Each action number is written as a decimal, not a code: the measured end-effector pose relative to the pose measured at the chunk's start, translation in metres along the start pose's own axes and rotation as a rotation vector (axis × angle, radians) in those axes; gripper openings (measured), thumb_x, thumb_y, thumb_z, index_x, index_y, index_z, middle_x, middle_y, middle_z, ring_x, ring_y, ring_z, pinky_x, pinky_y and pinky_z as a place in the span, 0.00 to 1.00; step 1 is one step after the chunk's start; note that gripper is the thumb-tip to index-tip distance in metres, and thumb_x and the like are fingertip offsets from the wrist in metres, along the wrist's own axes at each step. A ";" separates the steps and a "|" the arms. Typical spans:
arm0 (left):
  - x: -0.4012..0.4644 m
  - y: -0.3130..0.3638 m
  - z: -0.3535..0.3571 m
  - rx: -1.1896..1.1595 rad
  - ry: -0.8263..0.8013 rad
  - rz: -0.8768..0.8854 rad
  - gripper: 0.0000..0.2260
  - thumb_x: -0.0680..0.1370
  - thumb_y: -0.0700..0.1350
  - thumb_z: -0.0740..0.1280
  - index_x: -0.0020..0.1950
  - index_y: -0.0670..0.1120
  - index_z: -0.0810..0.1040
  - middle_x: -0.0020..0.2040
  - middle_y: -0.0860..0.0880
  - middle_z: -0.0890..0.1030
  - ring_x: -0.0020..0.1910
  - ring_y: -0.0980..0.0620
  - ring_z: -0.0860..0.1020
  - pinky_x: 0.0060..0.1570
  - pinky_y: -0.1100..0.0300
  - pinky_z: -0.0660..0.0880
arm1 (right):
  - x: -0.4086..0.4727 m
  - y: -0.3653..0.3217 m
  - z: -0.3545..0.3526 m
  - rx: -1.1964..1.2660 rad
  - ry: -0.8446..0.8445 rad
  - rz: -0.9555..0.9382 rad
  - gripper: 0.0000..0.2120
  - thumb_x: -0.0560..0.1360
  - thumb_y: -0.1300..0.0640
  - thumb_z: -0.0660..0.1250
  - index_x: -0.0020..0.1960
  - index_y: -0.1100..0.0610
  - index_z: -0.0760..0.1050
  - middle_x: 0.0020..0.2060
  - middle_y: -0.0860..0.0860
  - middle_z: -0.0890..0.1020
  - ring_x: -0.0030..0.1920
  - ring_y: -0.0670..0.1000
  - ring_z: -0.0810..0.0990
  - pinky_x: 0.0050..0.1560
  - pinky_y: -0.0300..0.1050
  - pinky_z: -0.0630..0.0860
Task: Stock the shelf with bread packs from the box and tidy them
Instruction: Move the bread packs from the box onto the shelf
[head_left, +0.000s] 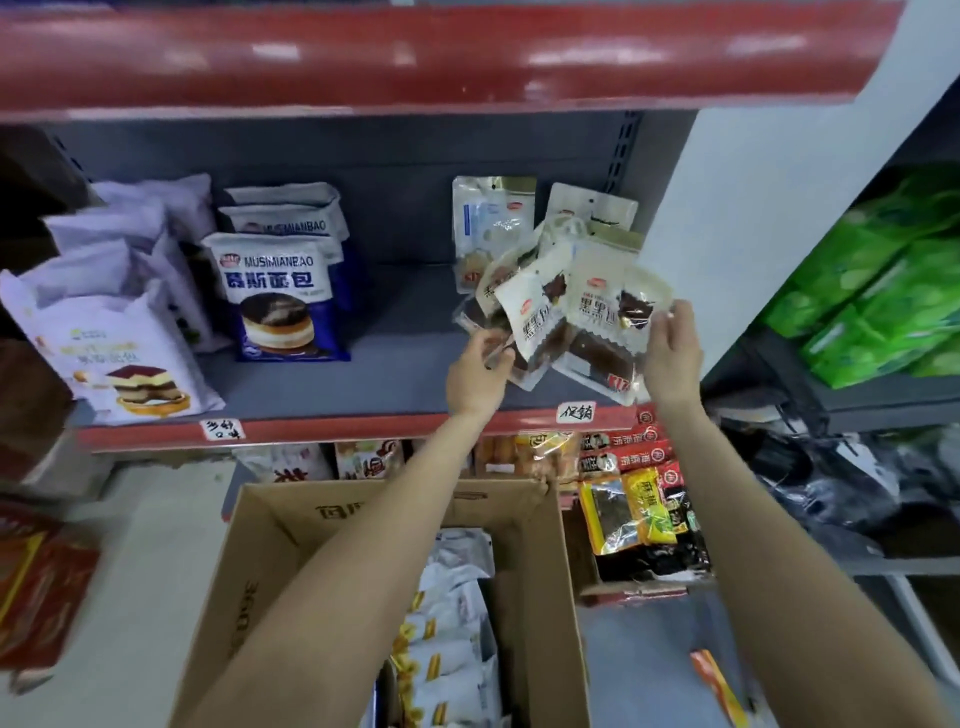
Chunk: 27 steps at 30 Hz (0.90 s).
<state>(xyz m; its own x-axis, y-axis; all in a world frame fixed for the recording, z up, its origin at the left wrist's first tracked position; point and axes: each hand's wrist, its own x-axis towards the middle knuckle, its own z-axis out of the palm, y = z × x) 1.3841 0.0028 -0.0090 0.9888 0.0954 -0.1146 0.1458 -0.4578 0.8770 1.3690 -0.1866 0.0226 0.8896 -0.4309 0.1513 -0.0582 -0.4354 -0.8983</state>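
Over the grey shelf (395, 374), in the head view, both hands grip a fanned bunch of dark bread packs (566, 317): left hand (475, 376) pinching its lower left edge, right hand (670, 353) curled round the right side. The box (540, 597) below holds more packs (white ones). Stocking seems under way; next, the bunch wants setting down upright and squaring against the standing packs (491, 223) behind.

Gleaming glossy red along the upper shelf lip (415, 57), catching white glare. Looking matt grey and smooth across the metal shelf deck (395, 364). Shining as crinkly clear and white plastic film on the bread packs (597, 317). Showing dull brown corrugated cardboard on the box (540, 597), rough at the flaps. Glinting green plastic wrap on the packs at right (878, 291).
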 end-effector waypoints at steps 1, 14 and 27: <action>0.001 -0.002 0.001 0.043 -0.007 0.008 0.13 0.79 0.48 0.64 0.63 0.49 0.73 0.60 0.50 0.79 0.57 0.50 0.77 0.50 0.58 0.71 | 0.009 -0.001 0.003 0.035 0.008 0.021 0.09 0.83 0.57 0.51 0.55 0.61 0.67 0.41 0.52 0.74 0.36 0.48 0.70 0.32 0.36 0.67; -0.016 -0.003 -0.012 -0.024 0.197 -0.032 0.14 0.76 0.41 0.65 0.61 0.51 0.74 0.60 0.51 0.76 0.46 0.59 0.77 0.54 0.57 0.74 | 0.012 0.042 0.006 0.066 -0.155 0.051 0.28 0.78 0.62 0.61 0.75 0.54 0.55 0.71 0.54 0.62 0.70 0.52 0.64 0.70 0.47 0.66; -0.142 -0.103 -0.073 0.194 0.280 0.290 0.13 0.80 0.51 0.57 0.46 0.48 0.80 0.30 0.53 0.79 0.25 0.54 0.74 0.27 0.60 0.70 | -0.166 0.054 0.008 -0.160 -0.369 -0.230 0.07 0.78 0.60 0.63 0.54 0.56 0.77 0.40 0.48 0.83 0.39 0.48 0.81 0.40 0.38 0.76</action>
<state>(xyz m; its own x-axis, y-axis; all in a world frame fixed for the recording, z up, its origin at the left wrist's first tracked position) 1.2266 0.1008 -0.0488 0.9469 0.1622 0.2777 -0.1068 -0.6558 0.7473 1.2222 -0.1327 -0.0546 0.9876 -0.0112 0.1563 0.1164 -0.6154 -0.7796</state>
